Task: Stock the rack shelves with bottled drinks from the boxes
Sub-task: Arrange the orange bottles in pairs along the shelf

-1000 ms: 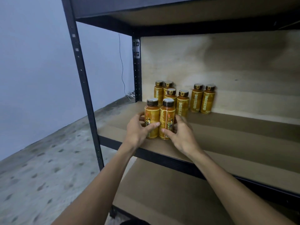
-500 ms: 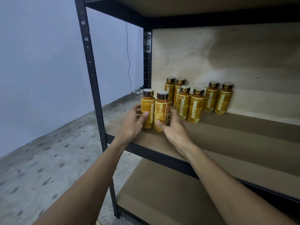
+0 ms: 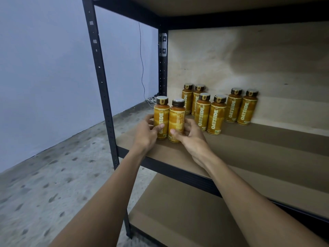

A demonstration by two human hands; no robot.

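Observation:
Two orange bottled drinks with dark caps stand upright side by side near the front left of the rack's middle shelf (image 3: 249,150). My left hand (image 3: 145,134) grips the left bottle (image 3: 161,114) low down, thumb across its label. My right hand (image 3: 191,138) grips the right bottle (image 3: 177,120) near its base. Behind them several more of the same bottles stand in pairs: two at the back wall (image 3: 188,98), two in the middle (image 3: 216,116), two further right (image 3: 247,109).
A black steel upright (image 3: 101,82) runs just left of my left hand. The lower shelf (image 3: 178,211) shows below, and the upper shelf (image 3: 213,8) overhead. A grey wall, a hanging cable (image 3: 142,65) and speckled concrete floor (image 3: 44,184) lie to the left.
Both hands have stayed on the two front bottles. The bottles have turned, so the left one's label now faces me. The view has shifted so the rack sits further right.

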